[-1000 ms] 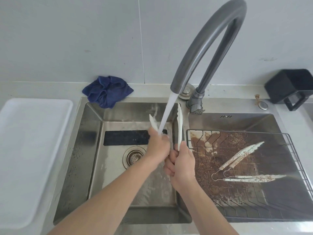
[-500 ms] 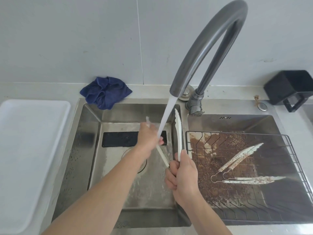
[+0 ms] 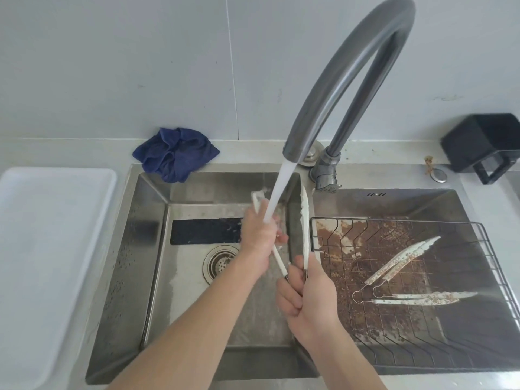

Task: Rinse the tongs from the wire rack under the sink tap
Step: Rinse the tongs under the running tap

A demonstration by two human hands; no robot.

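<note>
White tongs (image 3: 304, 220) are spread open over the left sink basin (image 3: 146, 249). My right hand (image 3: 306, 294) grips their hinged end. My left hand (image 3: 259, 235) is wrapped round the left arm of the tongs, right where the water stream (image 3: 277, 190) from the grey tap (image 3: 337, 66) lands. A second pair of tongs (image 3: 405, 257), speckled with brown dirt, lies on the wire rack (image 3: 492, 266) over the right basin, and a third dirty pair (image 3: 422, 299) lies beside it.
A blue cloth (image 3: 176, 153) is bunched on the counter behind the sink. A white tray (image 3: 42, 249) sits at the left. A black holder (image 3: 484, 144) stands at the back right. The drain (image 3: 221, 263) is in the left basin. Brown residue covers the right basin below the rack.
My left hand slid along the left arm of the tongs under the stream, ending further up and right. The right hand kept its grip on the hinge end.
</note>
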